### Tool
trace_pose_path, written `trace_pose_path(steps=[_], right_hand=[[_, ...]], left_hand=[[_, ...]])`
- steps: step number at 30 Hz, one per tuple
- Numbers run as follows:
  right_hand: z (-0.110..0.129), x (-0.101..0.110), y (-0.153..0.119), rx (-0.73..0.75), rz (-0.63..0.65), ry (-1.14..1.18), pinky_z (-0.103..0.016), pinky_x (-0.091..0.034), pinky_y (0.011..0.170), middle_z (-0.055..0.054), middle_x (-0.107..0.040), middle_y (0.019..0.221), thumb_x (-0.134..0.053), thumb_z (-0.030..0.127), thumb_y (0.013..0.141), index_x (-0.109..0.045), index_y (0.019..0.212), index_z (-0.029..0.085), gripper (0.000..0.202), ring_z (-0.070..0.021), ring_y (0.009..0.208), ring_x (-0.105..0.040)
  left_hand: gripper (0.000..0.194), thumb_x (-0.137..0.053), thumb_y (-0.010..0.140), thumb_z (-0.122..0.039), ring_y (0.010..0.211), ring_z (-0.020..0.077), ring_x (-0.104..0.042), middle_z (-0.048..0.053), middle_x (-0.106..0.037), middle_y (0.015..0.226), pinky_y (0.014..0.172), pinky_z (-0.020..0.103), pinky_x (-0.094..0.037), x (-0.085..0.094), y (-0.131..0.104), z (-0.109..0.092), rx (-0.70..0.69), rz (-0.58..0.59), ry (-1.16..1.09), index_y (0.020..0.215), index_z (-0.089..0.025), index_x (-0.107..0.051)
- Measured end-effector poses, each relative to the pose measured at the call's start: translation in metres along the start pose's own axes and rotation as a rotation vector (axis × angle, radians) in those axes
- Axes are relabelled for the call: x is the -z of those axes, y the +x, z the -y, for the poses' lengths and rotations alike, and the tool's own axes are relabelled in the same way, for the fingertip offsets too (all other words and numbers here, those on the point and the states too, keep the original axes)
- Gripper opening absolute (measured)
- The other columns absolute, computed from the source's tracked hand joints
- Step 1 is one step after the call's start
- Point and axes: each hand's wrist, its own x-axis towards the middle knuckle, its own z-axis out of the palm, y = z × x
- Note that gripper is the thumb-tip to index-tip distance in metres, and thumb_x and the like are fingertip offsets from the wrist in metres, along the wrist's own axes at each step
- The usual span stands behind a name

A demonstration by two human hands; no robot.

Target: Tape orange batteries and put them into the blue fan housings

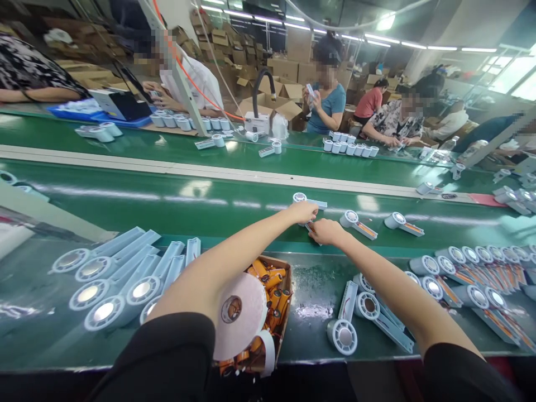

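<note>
Over the green belt, my left hand (305,212) and my right hand (329,231) meet with bent fingers. Between them is a pale-blue plastic housing, mostly covered; only bits of it show below the fingers. Just behind my left hand lies another pale-blue housing (300,197) with a round head and a long handle pointing right. To the right of my right hand, a housing with an orange cell in its handle (350,218) rests on the belt, and a similar housing (396,220) lies farther right.
Below my arms, a cardboard box (287,312) holds orange cells with wires, a white label roll (247,329) on top. Housings (104,312) lie at left, more housings (431,287) at right. Across the belt (125,195), co-workers (333,103) sit behind rows of parts. A metal post (184,72) stands left.
</note>
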Motion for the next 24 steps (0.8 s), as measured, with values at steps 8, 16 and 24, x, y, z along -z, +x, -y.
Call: trace_pose_path(steps=[8,16,24], right_hand=[[-0.022,-0.007,-0.022,0.082,-0.175,0.001,-0.04,-0.054,0.092,-0.021,-0.073,0.129,-0.051,0.025,0.107,-0.069,0.131,0.014,0.033,-0.0331,0.113,-0.071],[0.07,0.002,-0.136,0.632,0.125,0.833,-0.024,-0.041,0.058,-0.001,-0.068,0.065,-0.054,0.067,0.102,-0.078,0.094,0.018,0.055,-0.0134,0.057,-0.058],[0.138,-0.022,-0.194,0.888,0.457,1.071,-0.021,-0.035,0.049,0.0,-0.064,0.058,-0.055,0.053,0.105,-0.068,0.07,0.016,0.052,-0.0092,0.048,-0.051]], left_hand=[[0.029,-0.061,0.101,-0.05,0.09,0.0195,-0.07,0.002,-0.076,0.094,0.088,0.034,-0.056,-0.013,-0.253,-0.002,-0.117,-0.321,-0.209,0.091,-0.025,-0.072],[0.064,-0.081,0.084,-0.036,0.134,0.0358,-0.057,0.013,-0.072,0.132,0.111,0.053,-0.055,-0.076,-0.371,-0.038,0.045,-0.557,0.044,0.144,-0.024,-0.061],[0.05,-0.067,0.092,-0.016,0.133,0.0333,-0.062,0.008,-0.073,0.127,0.125,0.07,-0.037,-0.075,-0.396,-0.047,0.074,-0.907,0.136,0.141,-0.027,-0.058]])
